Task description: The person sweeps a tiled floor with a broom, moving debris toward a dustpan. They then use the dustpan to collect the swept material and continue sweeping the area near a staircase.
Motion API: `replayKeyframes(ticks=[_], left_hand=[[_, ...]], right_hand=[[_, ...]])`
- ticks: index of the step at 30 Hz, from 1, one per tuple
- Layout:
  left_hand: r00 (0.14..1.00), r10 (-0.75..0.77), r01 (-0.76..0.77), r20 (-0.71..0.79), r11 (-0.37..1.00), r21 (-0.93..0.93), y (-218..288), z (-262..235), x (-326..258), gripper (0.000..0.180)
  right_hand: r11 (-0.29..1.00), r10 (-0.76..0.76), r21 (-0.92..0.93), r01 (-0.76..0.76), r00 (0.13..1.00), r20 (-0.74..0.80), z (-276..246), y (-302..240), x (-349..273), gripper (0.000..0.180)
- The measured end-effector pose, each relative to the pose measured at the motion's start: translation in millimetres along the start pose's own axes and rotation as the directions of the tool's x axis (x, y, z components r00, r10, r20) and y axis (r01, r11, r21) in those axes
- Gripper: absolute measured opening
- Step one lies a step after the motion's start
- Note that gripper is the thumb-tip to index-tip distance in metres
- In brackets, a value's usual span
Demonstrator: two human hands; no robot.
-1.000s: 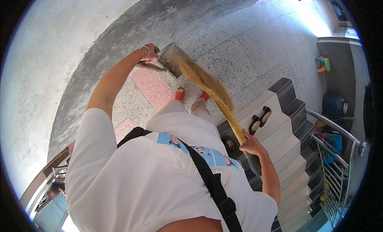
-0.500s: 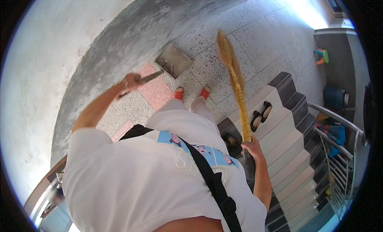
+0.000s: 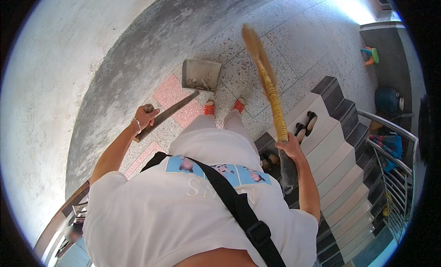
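My left hand (image 3: 146, 118) grips the long handle of a grey metal dustpan (image 3: 200, 76), whose pan rests on the speckled floor just ahead of my feet in red sandals (image 3: 224, 107). Some dirt lies inside the pan. My right hand (image 3: 290, 146) holds a yellow straw broom (image 3: 266, 78) by its handle. The broom points up and away over the floor, its bristle tip to the right of the dustpan and apart from it.
A curved grey wall (image 3: 115, 74) runs along the left. Stairs (image 3: 340, 147) with dark edges drop away on the right, with black shoes (image 3: 305, 125) on the top steps and a metal railing (image 3: 395, 143). A small coloured toy (image 3: 370, 55) and a blue bag (image 3: 387, 101) lie beyond.
The dustpan has come down to the floor in front of my feet as my left hand pulled back. The broom has swung from across the pan to upright on the right.
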State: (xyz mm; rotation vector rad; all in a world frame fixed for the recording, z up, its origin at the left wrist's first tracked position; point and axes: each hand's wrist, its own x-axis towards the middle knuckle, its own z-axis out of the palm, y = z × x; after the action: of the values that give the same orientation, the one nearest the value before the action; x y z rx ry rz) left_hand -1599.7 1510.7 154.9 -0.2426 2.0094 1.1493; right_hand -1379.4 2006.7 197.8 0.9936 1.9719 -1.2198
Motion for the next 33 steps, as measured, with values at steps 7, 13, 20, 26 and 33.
replayKeyframes(ticks=[7, 13, 20, 26, 33], left_hand=[[0.996, -0.083, 0.085, -0.033, 0.994, 0.065, -37.3, -23.1, -51.8, 0.029], [0.976, -0.189, 0.198, -0.113, 0.977, 0.08, -79.1, -37.0, -103.4, 0.027], [0.95, -0.238, 0.24, -0.202, 0.971, -0.015, -85.3, -26.3, -135.4, 0.025], [0.913, -0.295, 0.273, -0.282, 0.955, -0.115, -87.3, -15.7, -125.2, 0.026], [0.908, -0.298, 0.225, -0.294, 0.94, -0.258, -69.0, 10.8, -108.2, 0.026]], right_hand=[[0.919, -0.11, -0.351, 0.18, 0.971, 0.212, -8.8, -22.9, -5.3, 0.048], [0.852, 0.08, -0.499, 0.156, 0.904, 0.419, 18.2, -30.1, 84.3, 0.051], [0.971, 0.102, -0.235, -0.036, 0.956, 0.274, -61.1, 2.0, 175.6, 0.035], [0.978, 0.041, -0.2, -0.052, 0.998, -0.057, -93.7, -28.0, 222.7, 0.039], [0.998, -0.048, 0.05, 0.048, 0.999, 0.002, -87.4, -9.7, 182.1, 0.038]])
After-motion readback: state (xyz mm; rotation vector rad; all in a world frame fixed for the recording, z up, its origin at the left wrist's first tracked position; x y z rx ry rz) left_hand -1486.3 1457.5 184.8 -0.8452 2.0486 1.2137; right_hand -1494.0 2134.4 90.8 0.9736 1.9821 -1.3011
